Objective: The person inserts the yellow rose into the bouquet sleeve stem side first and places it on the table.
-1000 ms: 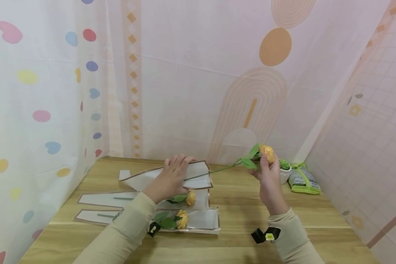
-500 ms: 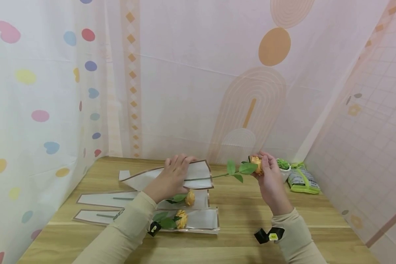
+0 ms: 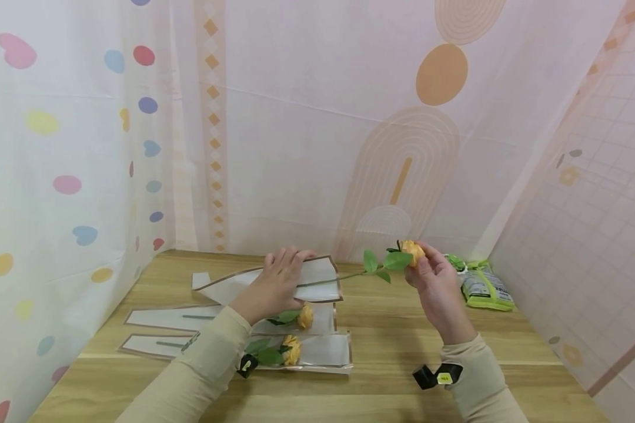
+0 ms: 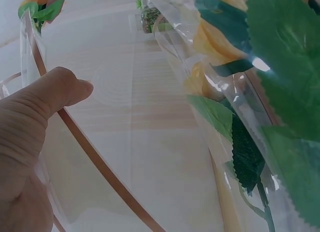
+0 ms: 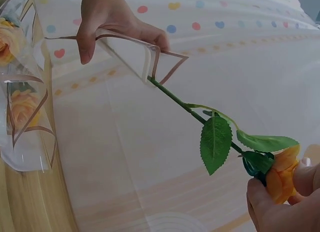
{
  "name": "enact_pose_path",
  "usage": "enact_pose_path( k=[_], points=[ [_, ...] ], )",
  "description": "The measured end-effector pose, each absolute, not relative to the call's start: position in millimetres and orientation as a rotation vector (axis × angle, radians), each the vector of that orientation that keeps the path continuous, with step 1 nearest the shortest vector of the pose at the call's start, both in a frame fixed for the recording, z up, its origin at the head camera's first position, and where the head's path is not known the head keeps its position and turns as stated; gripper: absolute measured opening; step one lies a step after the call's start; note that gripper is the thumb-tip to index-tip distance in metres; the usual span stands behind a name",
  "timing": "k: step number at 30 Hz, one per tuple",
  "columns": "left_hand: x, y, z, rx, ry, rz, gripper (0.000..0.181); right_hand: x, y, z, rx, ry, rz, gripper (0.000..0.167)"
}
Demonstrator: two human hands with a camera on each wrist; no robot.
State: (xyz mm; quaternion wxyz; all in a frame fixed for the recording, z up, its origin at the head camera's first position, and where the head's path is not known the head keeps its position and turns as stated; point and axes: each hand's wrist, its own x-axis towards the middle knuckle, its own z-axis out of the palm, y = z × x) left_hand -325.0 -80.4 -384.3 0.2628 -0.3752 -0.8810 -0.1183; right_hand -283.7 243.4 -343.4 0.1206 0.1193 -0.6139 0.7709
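My right hand (image 3: 439, 294) holds an artificial yellow rose (image 3: 413, 252) by its bloom, thumb and fingers around the petals. Its thin green stem (image 5: 175, 100) slants leftward, the lower end inside the mouth of a clear-and-white flower sleeve (image 3: 323, 282) with brown edging. My left hand (image 3: 272, 288) grips that sleeve near its mouth; in the left wrist view the thumb (image 4: 65, 90) lies along the brown edge. The rose's green leaves (image 5: 216, 144) are outside the sleeve. Nearer to me lie two sleeved yellow roses, one rose (image 3: 306, 317) behind the other rose (image 3: 292, 351), partly hidden by my left arm.
At the back right, a small potted green plant (image 3: 457, 263) sits partly behind my right hand, beside a green-and-grey packet (image 3: 487, 288). Patterned curtains (image 3: 296, 147) enclose the wooden table (image 3: 381, 388) at the back and sides.
My right hand first brought the rose's bloom left and slightly down, turning it, then raised it a little. The left hand and its sleeve have stayed put.
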Motion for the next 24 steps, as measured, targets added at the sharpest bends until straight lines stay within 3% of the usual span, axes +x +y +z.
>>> enact_pose_path(
  k=[4,13,24],
  points=[
    [-325.0,-80.6,-384.1,-1.013,-2.387,-0.322,0.113,-282.2,244.9,-341.1,0.393,-1.803,2.263,0.053],
    [-323.7,-80.8,-382.7,-1.029,-2.367,-0.332,0.112,-283.1,239.9,-341.0,0.311,-1.785,2.252,0.030],
    [-326.5,-79.7,-383.5,-1.032,-2.355,-0.316,0.109,-281.9,236.4,-342.5,0.279,-1.900,2.150,0.035]
  ],
)
